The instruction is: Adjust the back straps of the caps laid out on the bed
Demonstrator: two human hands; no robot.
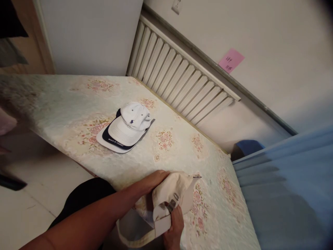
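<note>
White-and-navy cap stack (127, 128) on floral cover (179, 158), beyond and left of beige cap (166, 187). Left hand (155, 179) at beige cap's far side, fingers curled on it, tips partly hidden; right hand (174, 227) at near side, clasping it beside metal buckle (171, 205). Apparently buckle handling in hand, next move calling for steady grip, careful fingertips.

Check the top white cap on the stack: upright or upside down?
Upright: the white cap has its rounded crown facing up, front logo showing, and its brim lies over a dark brim.
</note>
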